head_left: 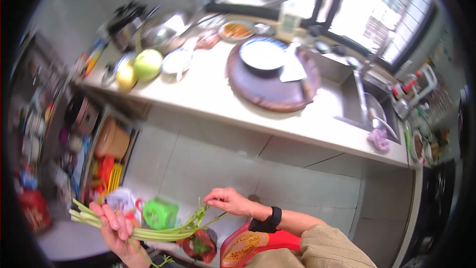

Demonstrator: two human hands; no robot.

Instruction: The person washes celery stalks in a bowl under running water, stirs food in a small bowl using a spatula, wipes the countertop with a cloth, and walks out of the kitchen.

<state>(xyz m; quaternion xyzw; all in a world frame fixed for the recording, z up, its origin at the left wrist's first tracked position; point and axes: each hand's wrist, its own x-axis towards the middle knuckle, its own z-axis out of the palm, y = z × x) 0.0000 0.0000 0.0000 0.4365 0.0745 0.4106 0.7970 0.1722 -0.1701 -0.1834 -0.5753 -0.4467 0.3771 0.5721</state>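
My left hand (115, 228) is closed around a bunch of long green stalks (156, 234) at the lower left. The stalks lie roughly level, their pale cut ends to the left and their leafy ends to the right. At the leafy ends, my right hand (229, 202) has its fingers pressed together on a thin leafy sprig, with a black band on the wrist. Below the leafy ends is a red container (199, 245) with greens in it. A bright green box-like object (161, 213) stands behind the stalks.
A counter (198, 101) runs across the back with a round chopping board (270, 97), a cleaver (294, 69), a white bowl (263, 53) and a green round vegetable (148, 65). The sink (337, 72) is at the right, shelves at the left, a red stool (287, 239) below.
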